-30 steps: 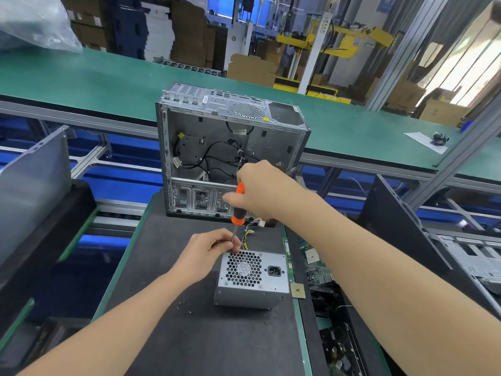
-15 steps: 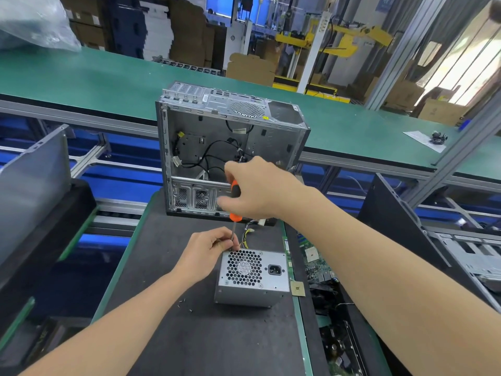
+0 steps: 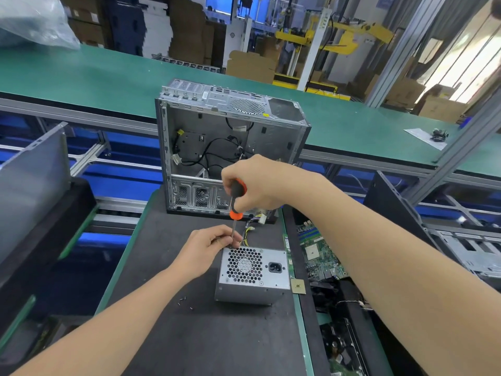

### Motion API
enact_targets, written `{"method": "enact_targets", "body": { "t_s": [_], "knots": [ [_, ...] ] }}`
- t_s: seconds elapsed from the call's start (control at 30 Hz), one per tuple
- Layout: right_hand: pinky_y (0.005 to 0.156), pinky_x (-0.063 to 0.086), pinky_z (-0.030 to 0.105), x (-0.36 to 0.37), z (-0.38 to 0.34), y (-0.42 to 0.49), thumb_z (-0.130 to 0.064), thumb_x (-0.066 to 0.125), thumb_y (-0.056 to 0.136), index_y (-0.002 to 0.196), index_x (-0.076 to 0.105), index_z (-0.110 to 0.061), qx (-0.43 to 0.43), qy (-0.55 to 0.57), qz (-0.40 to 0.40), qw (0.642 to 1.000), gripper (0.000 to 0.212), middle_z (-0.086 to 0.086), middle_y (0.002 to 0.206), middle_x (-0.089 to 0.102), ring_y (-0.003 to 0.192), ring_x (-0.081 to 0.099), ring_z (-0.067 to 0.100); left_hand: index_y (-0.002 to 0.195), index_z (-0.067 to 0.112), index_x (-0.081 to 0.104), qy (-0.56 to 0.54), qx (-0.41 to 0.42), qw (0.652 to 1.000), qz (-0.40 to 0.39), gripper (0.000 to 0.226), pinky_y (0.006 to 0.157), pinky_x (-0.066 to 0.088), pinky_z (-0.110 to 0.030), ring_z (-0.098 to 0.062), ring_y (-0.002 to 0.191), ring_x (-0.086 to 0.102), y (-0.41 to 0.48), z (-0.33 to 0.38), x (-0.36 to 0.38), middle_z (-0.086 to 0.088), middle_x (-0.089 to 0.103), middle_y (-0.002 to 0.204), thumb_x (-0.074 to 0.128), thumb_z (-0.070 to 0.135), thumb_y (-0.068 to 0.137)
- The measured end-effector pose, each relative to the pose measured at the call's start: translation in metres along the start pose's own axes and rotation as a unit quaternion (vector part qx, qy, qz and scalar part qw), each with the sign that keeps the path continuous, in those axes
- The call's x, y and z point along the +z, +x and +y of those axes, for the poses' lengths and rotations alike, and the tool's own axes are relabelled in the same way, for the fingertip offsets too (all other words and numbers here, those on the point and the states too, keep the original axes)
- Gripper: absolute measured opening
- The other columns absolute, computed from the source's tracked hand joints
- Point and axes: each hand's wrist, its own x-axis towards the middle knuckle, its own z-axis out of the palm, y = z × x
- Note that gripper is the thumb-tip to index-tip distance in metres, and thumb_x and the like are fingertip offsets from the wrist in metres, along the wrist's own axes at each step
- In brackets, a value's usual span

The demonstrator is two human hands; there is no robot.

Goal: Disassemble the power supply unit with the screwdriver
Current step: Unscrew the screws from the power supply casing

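Fingers of our right hand (image 3: 260, 183) are curled tightly round the handle of the screwdriver (image 3: 236, 195), held nearly upright. Our left hand (image 3: 206, 249) pinches its shaft at the far left corner of the power supply unit (image 3: 253, 275), which lies on the black mat (image 3: 189, 335). Behind, the open computer case (image 3: 273, 142) holds black cables (image 3: 212, 147).
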Motion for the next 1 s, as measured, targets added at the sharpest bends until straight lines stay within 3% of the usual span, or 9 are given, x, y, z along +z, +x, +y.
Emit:
{"method": "enact_targets", "body": {
  "t_s": [0.07,0.2,0.3,0.4,0.47,0.57,0.67,0.77,1.0],
  "knots": [
    [0.056,0.039,0.024,0.001,0.0,-0.001,-0.017,0.074,0.077,0.094,0.065,-0.023,-0.029,0.019,-0.018,0.999,0.02,-0.015,0.083,0.06,0.075,0.055,0.0,0.098,0.033,0.078,-0.003,0.0,1.0,0.002,0.034,0.091,0.054,-0.016,-0.006,0.097,0.075,0.0,0.0,0.0,0.009,0.08,0.093,0.059,0.005,0.104],
    [0.06,0.043,0.023,0.006,-0.002,0.0,-0.012,0.071,0.077,0.091,0.069,-0.021,-0.039,0.03,0.001,0.999,0.017,-0.013,0.084,0.061,0.079,0.057,0.006,0.09,0.035,0.075,0.006,0.004,1.0,0.008,0.037,0.091,0.055,-0.019,-0.009,0.095,0.075,0.001,-0.003,0.001,0.01,0.079,0.093,0.06,0.004,0.103],
    [0.066,0.048,0.031,0.009,-0.005,-0.002,-0.036,0.068,0.083,0.092,0.063,-0.021,-0.032,0.009,0.065,0.997,0.017,-0.012,0.078,0.056,0.081,0.057,0.015,0.088,0.036,0.074,0.008,0.002,1.0,0.012,0.036,0.092,0.056,-0.022,-0.009,0.094,0.075,0.001,-0.006,0.003,0.01,0.079,0.092,0.06,0.006,0.102],
    [0.055,0.035,0.032,0.017,-0.011,0.001,-0.07,0.048,0.09,0.079,0.046,-0.023,0.062,-0.072,0.178,0.979,0.048,-0.003,0.072,0.046,0.066,0.048,0.024,0.091,0.037,0.073,0.019,-0.001,1.0,0.01,0.034,0.091,0.056,-0.025,-0.008,0.095,0.075,0.002,-0.007,0.003,0.011,0.079,0.092,0.06,0.009,0.103],
    [0.054,0.031,0.032,0.021,-0.016,0.004,-0.075,0.04,0.093,0.073,0.04,-0.02,0.112,-0.102,0.199,0.968,0.058,-0.002,0.069,0.038,0.058,0.037,0.022,0.09,0.037,0.073,0.016,-0.006,1.0,0.008,0.034,0.094,0.055,-0.028,-0.008,0.095,0.075,0.002,-0.007,0.002,0.011,0.079,0.092,0.06,0.009,0.103],
    [0.058,0.036,0.033,0.022,-0.016,0.01,-0.065,0.05,0.095,0.069,0.032,-0.02,0.134,-0.05,0.153,0.978,0.055,0.0,0.072,0.037,0.064,0.041,0.025,0.09,0.037,0.074,0.012,-0.009,1.0,0.003,0.034,0.095,0.056,-0.03,-0.008,0.095,0.075,0.002,-0.005,0.001,0.011,0.079,0.092,0.06,0.008,0.103],
    [0.056,0.039,0.032,0.017,-0.009,0.01,-0.045,0.062,0.093,0.085,0.052,-0.014,0.099,0.001,0.108,0.989,0.034,0.003,0.08,0.05,0.073,0.053,0.028,0.099,0.034,0.077,-0.013,-0.009,1.0,-0.009,0.036,0.094,0.056,-0.024,-0.009,0.099,0.075,-0.001,-0.003,-0.001,0.008,0.08,0.095,0.059,0.004,0.102],
    [0.058,0.043,0.03,0.011,-0.005,0.003,-0.029,0.067,0.087,0.096,0.06,-0.017,0.031,0.039,0.071,0.996,0.017,-0.006,0.082,0.06,0.077,0.058,0.02,0.114,0.026,0.077,-0.037,-0.016,0.999,-0.023,0.04,0.097,0.053,-0.016,-0.009,0.105,0.074,-0.004,-0.003,-0.004,0.006,0.08,0.101,0.059,-0.007,0.099],
    [0.058,0.042,0.027,0.013,-0.005,-0.006,-0.017,0.071,0.077,0.09,0.06,-0.02,-0.006,0.069,0.043,0.997,0.018,-0.015,0.073,0.059,0.072,0.055,0.007,0.113,0.02,0.076,0.004,-0.005,1.0,-0.027,0.029,0.091,0.053,-0.012,-0.001,0.099,0.074,-0.001,0.001,-0.004,0.01,0.079,0.1,0.068,-0.003,0.096]
  ]
}}
